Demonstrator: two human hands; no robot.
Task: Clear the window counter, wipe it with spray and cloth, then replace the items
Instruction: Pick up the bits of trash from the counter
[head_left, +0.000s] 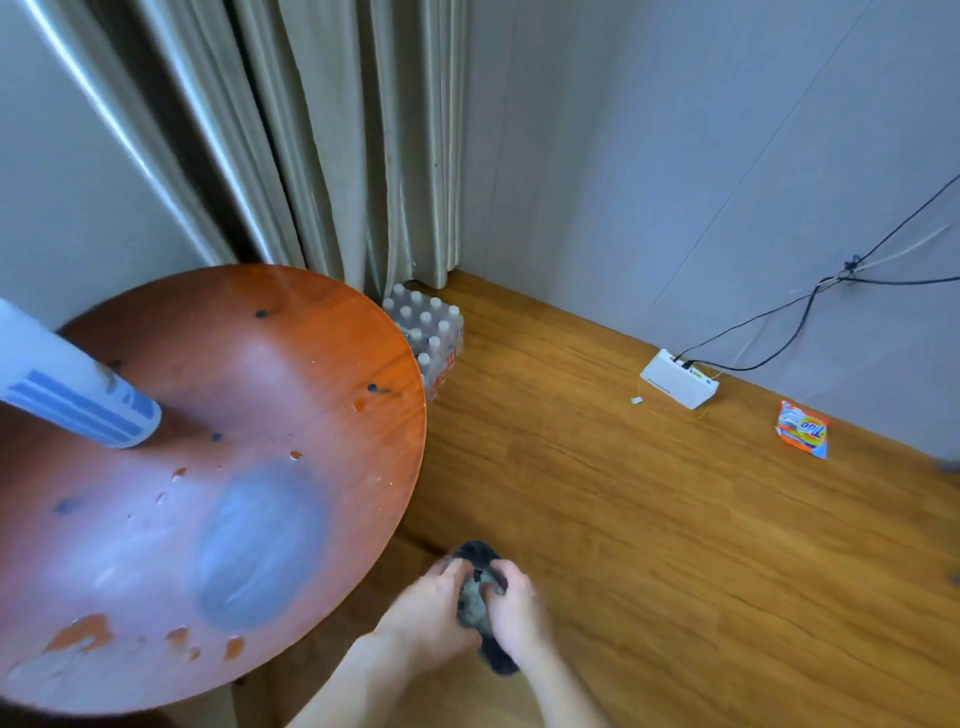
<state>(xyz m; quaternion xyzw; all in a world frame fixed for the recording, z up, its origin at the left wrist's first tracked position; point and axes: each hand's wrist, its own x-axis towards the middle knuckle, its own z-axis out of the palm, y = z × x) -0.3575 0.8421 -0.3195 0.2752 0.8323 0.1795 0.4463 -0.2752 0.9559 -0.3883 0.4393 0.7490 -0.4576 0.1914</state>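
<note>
Both hands work a dark grey cloth (480, 605) low in view, at about 6 o'clock, off the table's edge and above the floor (649, 519). The left hand (431, 608) grips the cloth's left side with fingers curled into it; the right hand (514, 608) clamps its right side the same way, and the cloth bunches between them, one end hanging below. At 9 o'clock stands a round reddish table (291, 374), its top chipped and showing a pale wet patch. A white can (67, 387) with blue stripes stands on the table at its 10 o'clock side. A pack of bottles (428, 332) sits on the floor just beyond the table, by the curtain (337, 156). At 3 o'clock lie a white box (675, 384) with cables, and an orange packet (802, 428).
</note>
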